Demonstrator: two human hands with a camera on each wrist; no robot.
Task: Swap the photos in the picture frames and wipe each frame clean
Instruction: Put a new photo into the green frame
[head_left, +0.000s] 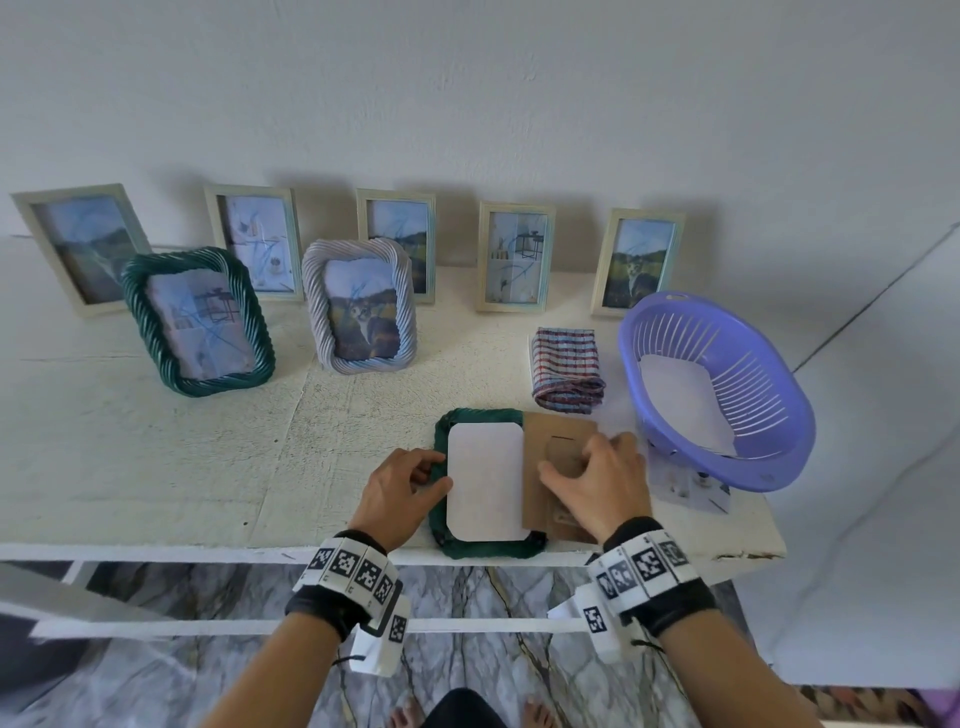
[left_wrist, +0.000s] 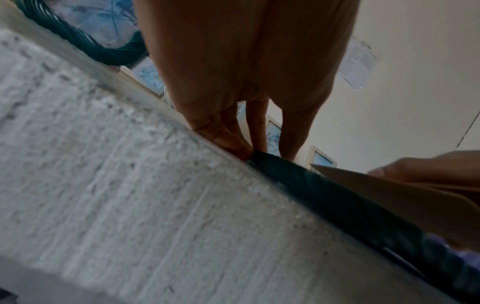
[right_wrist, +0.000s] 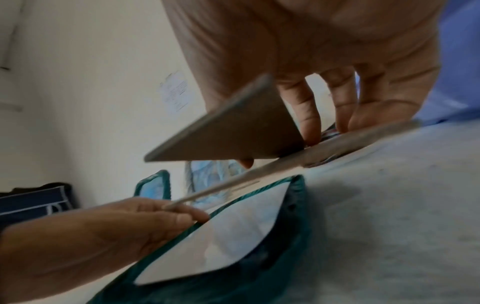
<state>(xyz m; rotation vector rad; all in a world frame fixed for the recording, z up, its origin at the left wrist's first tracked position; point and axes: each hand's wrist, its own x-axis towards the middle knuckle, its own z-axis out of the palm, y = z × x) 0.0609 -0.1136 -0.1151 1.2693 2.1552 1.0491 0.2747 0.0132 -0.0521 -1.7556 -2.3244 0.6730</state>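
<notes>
A dark green twisted frame (head_left: 485, 548) lies face down at the table's front edge. The white back of a photo (head_left: 485, 480) sits in its opening. My left hand (head_left: 439, 470) grips the frame's left rim, thumb by the photo's edge; in the left wrist view its fingertips (left_wrist: 241, 149) touch the green frame (left_wrist: 337, 197). My right hand (head_left: 571, 462) holds the brown cardboard backing (head_left: 558, 441) to the right of the photo, tilted up off the frame. In the right wrist view the cardboard backing (right_wrist: 259, 170) and its stand flap (right_wrist: 228, 135) hang over the white photo back (right_wrist: 228, 232).
A second green twisted frame (head_left: 200, 322) and a grey twisted frame (head_left: 361, 306) stand behind, with several pale frames (head_left: 514, 257) along the wall. A folded checked cloth (head_left: 569, 369) and a purple basket (head_left: 717, 389) sit at the right, a loose photo (head_left: 691, 486) under the basket.
</notes>
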